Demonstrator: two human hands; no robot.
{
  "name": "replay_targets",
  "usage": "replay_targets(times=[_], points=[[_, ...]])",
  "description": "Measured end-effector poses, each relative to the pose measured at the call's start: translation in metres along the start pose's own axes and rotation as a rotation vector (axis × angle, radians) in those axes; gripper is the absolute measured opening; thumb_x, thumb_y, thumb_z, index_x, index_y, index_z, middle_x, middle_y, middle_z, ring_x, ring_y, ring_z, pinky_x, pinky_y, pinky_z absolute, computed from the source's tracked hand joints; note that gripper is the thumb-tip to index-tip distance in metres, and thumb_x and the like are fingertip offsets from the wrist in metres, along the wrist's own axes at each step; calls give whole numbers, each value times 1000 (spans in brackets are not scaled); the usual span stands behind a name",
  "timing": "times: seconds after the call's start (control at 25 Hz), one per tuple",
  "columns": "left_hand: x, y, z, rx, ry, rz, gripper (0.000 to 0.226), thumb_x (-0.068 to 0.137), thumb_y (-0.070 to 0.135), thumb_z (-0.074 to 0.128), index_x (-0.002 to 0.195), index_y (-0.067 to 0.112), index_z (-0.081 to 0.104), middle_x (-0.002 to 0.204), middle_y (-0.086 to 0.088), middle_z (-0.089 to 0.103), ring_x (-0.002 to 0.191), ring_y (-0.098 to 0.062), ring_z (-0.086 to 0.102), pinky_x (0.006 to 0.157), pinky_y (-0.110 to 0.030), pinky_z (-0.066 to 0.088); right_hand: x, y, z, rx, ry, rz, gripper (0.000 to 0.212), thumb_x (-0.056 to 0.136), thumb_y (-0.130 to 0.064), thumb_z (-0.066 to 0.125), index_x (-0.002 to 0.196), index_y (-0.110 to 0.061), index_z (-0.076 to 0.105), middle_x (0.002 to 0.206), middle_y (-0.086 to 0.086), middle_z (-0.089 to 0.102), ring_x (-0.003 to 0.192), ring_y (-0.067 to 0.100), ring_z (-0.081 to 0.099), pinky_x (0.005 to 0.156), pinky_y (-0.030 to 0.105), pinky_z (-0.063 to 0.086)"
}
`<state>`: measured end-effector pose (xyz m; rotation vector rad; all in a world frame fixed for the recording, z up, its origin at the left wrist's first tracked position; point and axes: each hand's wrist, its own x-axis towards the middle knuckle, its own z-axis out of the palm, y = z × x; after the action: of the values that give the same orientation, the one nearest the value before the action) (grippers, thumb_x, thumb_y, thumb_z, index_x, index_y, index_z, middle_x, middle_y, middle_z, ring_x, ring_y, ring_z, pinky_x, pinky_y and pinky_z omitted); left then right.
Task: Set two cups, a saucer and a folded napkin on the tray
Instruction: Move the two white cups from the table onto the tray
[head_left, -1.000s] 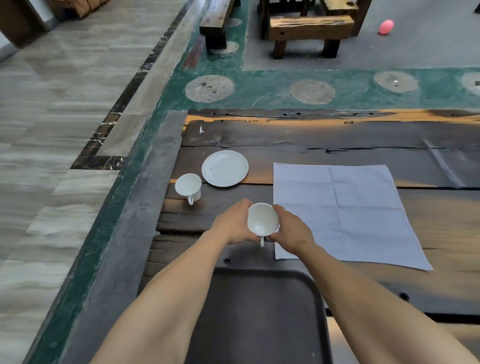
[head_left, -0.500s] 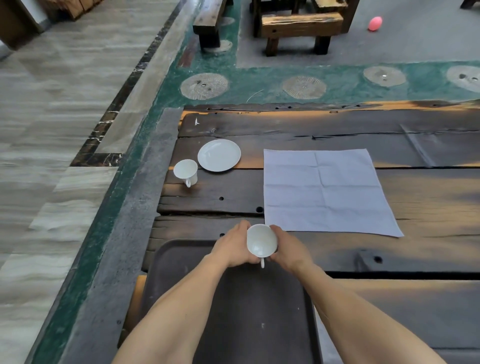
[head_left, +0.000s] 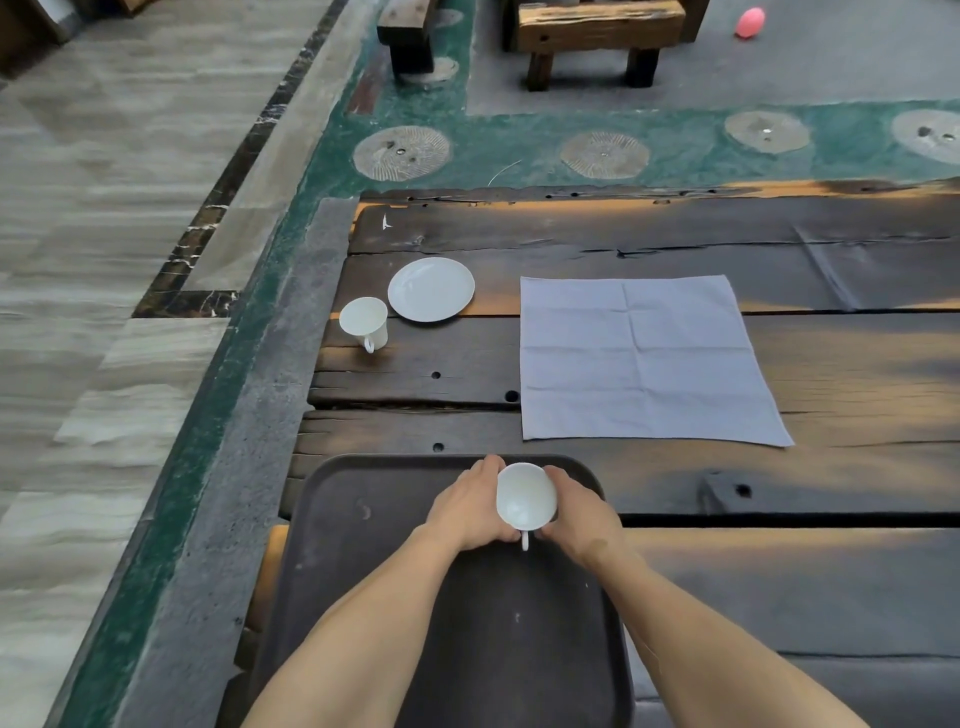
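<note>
Dark weathered plank table (head_left: 675, 228), cracked, bored holes, orange light streaks along plank edges. Grey concrete curb (head_left: 244, 467) along table's left side. Green painted floor band (head_left: 675, 150) with 4 round ribbed stone discs. Pale wood-grain tiles (head_left: 104, 208) at left, dark marble border strip. Rough wooden bench (head_left: 597, 31) beyond table; pink ball (head_left: 749, 23) on grey floor.

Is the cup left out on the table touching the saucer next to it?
Cannot tell. In the head view the cup's rim meets the saucer's edge, with no gap showing, but that could be mere overlap.
</note>
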<state>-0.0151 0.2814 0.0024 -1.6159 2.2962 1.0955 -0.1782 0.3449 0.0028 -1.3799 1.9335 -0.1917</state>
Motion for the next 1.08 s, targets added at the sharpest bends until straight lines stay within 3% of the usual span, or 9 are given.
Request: replay_targets(times=[0.12,0.32,0.72,0.92,1.08], points=[[0,0,3,1,1,4,72,54,43,81,110,30,38,114,9,50,98,-16,51,65,-34,39,1,4,2,3,3,3,63,69,-32,71,124,-35,40,116,-11,63,101,21,61,73,36,50],[1,0,4,4,0,-11,72,54,42,81,111,28,39,114,8,50,99,-18,52,66,-35,40,3,5,4,-17,-7,12,65,70,-31,71,127,-34,39,118,-8,63,103,23,62,78,38,52],[-4,-1,8,-23,-15,-54,72,54,40,82,108,31,35,112,10,51,96,-16,53,63,-34,40,2,5,7,-38,4,18,68,70,-30,72,128,-36,38,116,-8,63,101,22,62,74,36,50],[-9,4,9,31,-29,-105,71,64,40,79,122,24,41,119,2,50,111,-23,51,79,-41,48,-4,3,5,-94,16,9,62,71,-31,72,126,-34,42,117,-5,62,103,23,61,72,35,50],[-27,8,8,108,20,-171,66,78,40,72,133,22,40,130,-2,44,121,-24,47,92,-43,46,-11,4,-3,-182,15,-28,58,74,-31,73,125,-28,46,120,0,59,107,24,59,79,40,54]])
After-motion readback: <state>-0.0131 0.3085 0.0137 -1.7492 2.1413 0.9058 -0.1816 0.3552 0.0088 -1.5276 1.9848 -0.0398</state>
